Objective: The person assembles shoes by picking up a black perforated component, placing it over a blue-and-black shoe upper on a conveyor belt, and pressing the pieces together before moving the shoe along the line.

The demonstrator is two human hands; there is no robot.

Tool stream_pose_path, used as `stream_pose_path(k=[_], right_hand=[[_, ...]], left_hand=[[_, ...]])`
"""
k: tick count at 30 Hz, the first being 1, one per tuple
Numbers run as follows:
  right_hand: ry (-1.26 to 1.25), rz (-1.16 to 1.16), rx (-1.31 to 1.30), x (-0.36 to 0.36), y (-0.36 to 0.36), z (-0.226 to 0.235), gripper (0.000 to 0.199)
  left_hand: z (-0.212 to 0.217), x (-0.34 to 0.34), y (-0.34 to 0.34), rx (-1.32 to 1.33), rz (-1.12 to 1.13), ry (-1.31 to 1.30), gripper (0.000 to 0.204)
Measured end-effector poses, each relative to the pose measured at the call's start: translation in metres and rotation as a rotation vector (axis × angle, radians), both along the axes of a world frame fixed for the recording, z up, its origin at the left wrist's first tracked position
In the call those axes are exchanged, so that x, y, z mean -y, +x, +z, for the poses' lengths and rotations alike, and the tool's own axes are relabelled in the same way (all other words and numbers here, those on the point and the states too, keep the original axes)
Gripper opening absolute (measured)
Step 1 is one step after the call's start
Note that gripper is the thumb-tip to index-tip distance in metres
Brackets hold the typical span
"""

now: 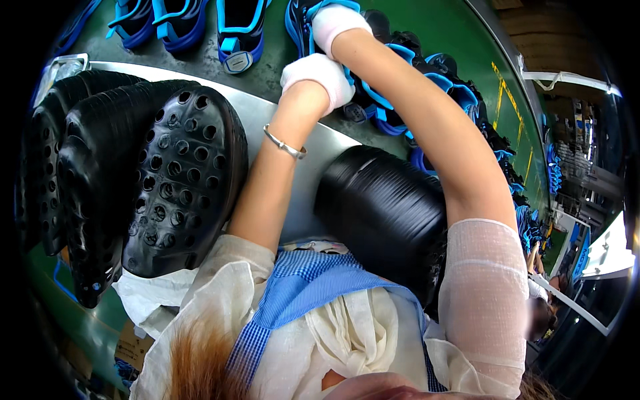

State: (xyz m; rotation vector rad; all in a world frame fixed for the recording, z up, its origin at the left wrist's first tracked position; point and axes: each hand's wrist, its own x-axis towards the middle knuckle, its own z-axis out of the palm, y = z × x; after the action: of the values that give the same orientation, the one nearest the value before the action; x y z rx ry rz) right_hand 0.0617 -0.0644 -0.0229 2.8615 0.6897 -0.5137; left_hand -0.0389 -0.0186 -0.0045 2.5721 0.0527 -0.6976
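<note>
Loose hair [200, 353] hangs closest to the camera, at the lower left, beside a blue apron [313, 277] in the lower middle. Up at the top middle, a black and blue shoe [298, 30] sits on a green table [473, 33]. It shows to the left of the right hand [340, 28], which wears a white glove and covers part of it. The left hand [317, 79], gloved too, is just below the shoe's near end. The fingers of both are out of sight — I can't tell if either one grips the shoe. Having two hands there would likely keep it steady.

At the left, thick black blocks with holes [187, 180] stand close together, maybe to save room. One more black block with ridges [383, 200] lies right of the middle, below the hands — perhaps to be easy to reach. Other shoes [177, 27] sit at the upper left with small gaps, maybe so each is easy to pick up.
</note>
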Motion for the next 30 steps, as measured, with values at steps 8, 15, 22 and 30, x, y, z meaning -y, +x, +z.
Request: stream_pose_path(k=[8,15,22,30], right_hand=[[0.003,0.076,-0.09,0.002,-0.003,0.01,0.023],[0.159,0.179,-0.063,0.083,-0.074,0.144,0.041],[0.289,-0.121,0.216,0.237,-0.185,0.231,0.032],[0.274,-0.618,0.62,0.388,-0.313,0.251,0.029]], left_hand=[[-0.012,-0.002,-0.007,0.035,0.096,0.006,0.039],[-0.014,-0.015,-0.019,0.342,0.19,0.037,0.046],[-0.026,-0.029,-0.025,1.194,0.279,0.431,0.036],[-0.062,0.014,-0.008,0.543,0.031,-0.501,0.048]])
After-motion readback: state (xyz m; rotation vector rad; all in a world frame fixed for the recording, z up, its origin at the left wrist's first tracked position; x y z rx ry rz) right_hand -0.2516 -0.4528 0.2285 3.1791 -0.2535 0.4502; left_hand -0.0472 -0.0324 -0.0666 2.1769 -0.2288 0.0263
